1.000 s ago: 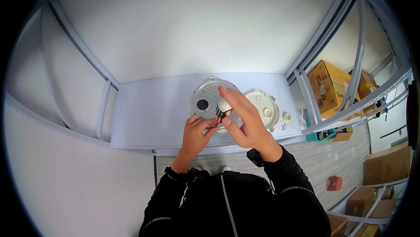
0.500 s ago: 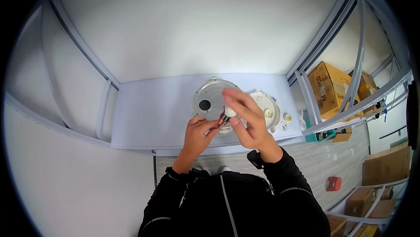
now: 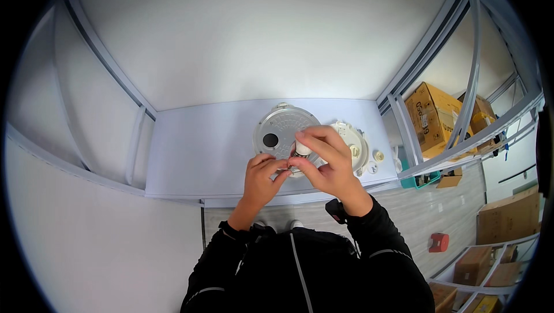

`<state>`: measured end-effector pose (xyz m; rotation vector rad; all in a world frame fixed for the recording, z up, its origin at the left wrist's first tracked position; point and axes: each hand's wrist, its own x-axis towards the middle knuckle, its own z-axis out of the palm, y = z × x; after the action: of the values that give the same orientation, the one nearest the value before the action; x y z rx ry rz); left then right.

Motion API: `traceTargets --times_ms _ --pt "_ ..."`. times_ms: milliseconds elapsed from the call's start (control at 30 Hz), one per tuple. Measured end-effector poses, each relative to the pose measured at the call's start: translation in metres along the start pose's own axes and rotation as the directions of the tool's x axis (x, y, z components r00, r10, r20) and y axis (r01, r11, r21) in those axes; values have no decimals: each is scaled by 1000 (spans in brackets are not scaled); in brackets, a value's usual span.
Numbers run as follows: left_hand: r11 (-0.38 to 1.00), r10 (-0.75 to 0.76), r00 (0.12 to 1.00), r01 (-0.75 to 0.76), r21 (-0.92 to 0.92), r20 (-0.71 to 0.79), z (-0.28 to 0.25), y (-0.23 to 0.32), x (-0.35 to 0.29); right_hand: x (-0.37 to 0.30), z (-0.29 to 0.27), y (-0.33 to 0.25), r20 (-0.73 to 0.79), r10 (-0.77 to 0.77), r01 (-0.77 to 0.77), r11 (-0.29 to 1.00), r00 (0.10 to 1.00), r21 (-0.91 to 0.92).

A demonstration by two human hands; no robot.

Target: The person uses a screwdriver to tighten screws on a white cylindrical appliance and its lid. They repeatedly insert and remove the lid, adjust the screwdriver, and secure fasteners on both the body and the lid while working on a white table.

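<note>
A round silver metal disc [image 3: 293, 118] with a dark round hole [image 3: 270, 140] lies near the middle of the table. Over its near edge, my right hand [image 3: 330, 163] is closed round a short white-topped tool [image 3: 302, 149] with a dark lower part. The tool's tip is hidden by my fingers, which meet those of my left hand. My left hand [image 3: 262, 177] is closed in a pinch at the near rim of the disc. Whatever it grips is too small to make out. Right of the disc, partly behind my right hand, lies a white round housing [image 3: 360, 140].
Beside the housing sit a cream ring-shaped part [image 3: 378, 156] and a small white disc [image 3: 372, 167]. A teal bin [image 3: 408, 182] stands past the table's right end, below cardboard boxes [image 3: 435, 118] on a shelf. A red stool [image 3: 438, 242] stands on the floor.
My right hand has gone from spread fingers at the tool's white top to a closed grip round it. Its thumb has come down beside my left fingertips. My left hand has hardly moved.
</note>
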<state>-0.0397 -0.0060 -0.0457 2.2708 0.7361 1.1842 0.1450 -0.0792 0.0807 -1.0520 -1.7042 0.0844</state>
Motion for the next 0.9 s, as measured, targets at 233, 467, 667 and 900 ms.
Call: traceTargets --times_ms 233,467,667,900 --pt "1000 -18 1000 18 -11 -19 2 -1 -3 9 5 -15 -21 -1 3 997 1000 72" --pt "1000 -28 1000 28 -8 9 1 -2 -3 -8 0 -3 35 87 -84 992 996 -93" --pt "998 -50 999 50 -29 -7 3 -5 -5 12 7 -24 -35 29 -27 998 999 52" --pt "999 -45 999 45 -21 4 1 -3 -4 -4 -1 -6 1 29 -29 996 1000 -88"
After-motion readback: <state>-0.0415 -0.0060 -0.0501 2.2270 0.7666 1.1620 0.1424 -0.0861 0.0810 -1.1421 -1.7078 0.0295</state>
